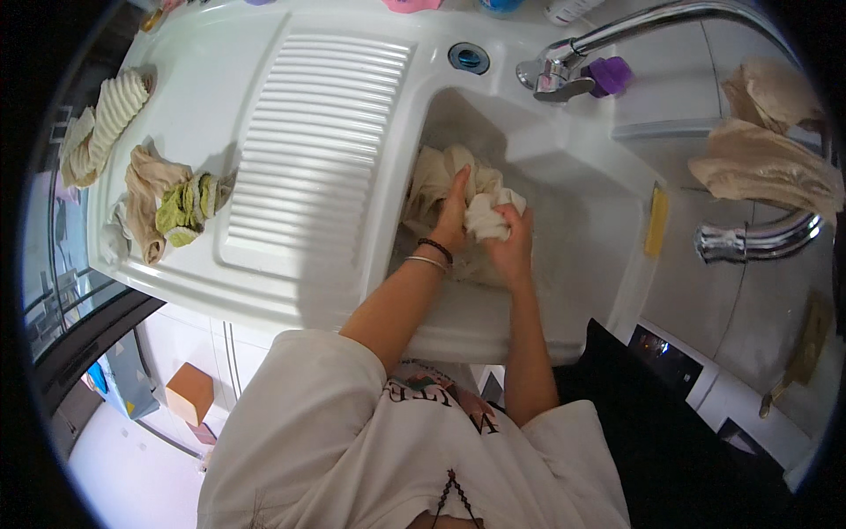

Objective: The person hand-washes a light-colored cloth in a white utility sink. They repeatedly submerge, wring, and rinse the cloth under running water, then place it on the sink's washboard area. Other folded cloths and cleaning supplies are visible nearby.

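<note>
A wet, cream-coloured cloth (456, 162) lies bunched at the left side of the white sink basin (581, 192). My right hand (514, 244) grips a wadded part of it, with the fingers curled over the top. Pressed against the same cloth is my left hand (452, 215), its thumb pointing up along the folds and its other fingers mostly hidden. A dark beaded bracelet (436, 248) and a pale bangle circle my left wrist. Shallow water seems to lie under the cloth.
Left of the basin is a ribbed washboard (317, 125). Beyond it lie a green cloth (182, 210), a beige cloth (147, 175) and a ribbed cream cloth (115, 109). A chrome faucet (558, 63) stands behind the basin. Beige cloth (767, 159) hangs over a curved chrome pipe (780, 241) at right.
</note>
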Available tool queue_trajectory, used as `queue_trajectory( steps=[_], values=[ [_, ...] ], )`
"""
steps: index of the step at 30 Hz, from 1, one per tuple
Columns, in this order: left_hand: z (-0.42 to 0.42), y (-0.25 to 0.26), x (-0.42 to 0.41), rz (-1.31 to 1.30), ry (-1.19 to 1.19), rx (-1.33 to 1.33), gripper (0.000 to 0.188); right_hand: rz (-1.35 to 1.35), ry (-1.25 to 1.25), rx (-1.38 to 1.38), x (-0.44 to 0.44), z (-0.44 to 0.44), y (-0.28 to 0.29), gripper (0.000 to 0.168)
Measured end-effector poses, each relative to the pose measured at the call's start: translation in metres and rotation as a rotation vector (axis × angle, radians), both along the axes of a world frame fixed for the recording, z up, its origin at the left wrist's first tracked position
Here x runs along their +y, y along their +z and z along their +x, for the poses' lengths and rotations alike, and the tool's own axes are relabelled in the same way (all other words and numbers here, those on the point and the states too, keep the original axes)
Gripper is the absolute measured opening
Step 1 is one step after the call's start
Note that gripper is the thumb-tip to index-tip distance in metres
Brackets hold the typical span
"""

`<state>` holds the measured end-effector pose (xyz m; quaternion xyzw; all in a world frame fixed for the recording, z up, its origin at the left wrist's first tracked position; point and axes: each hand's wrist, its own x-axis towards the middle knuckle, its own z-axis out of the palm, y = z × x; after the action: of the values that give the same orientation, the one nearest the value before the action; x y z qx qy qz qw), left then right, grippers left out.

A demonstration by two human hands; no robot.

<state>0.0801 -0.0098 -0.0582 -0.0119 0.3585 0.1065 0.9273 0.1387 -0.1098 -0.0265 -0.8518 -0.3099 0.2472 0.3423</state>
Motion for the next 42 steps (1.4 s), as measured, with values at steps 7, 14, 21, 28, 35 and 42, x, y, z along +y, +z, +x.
queue_trajectory(
  steps=[7,14,21,28,35,42],
  values=[
    [-0.011,0.002,-0.020,-0.152,-0.089,-0.626,0.042,0.253,0.043,-0.622,0.025,-0.050,0.046,0.029],
    [0.001,-0.008,-0.025,0.165,-0.117,-0.141,0.038,0.340,-0.102,-0.577,0.021,-0.029,0.015,0.021],
    [-0.007,0.004,-0.006,0.264,-0.220,0.088,0.033,0.243,-0.469,0.256,-0.035,0.048,0.007,0.035],
    [-0.008,0.017,-0.010,0.060,-0.248,-0.134,0.034,0.260,-0.431,1.088,-0.034,0.039,0.001,0.062],
    [-0.008,0.004,0.003,0.329,-0.261,0.379,0.033,0.143,-0.693,0.327,-0.056,0.087,-0.009,0.059],
    [0.006,-0.026,-0.012,0.423,-0.073,0.559,0.038,-0.168,-0.557,0.135,-0.039,0.112,-0.067,0.070]
  ],
)
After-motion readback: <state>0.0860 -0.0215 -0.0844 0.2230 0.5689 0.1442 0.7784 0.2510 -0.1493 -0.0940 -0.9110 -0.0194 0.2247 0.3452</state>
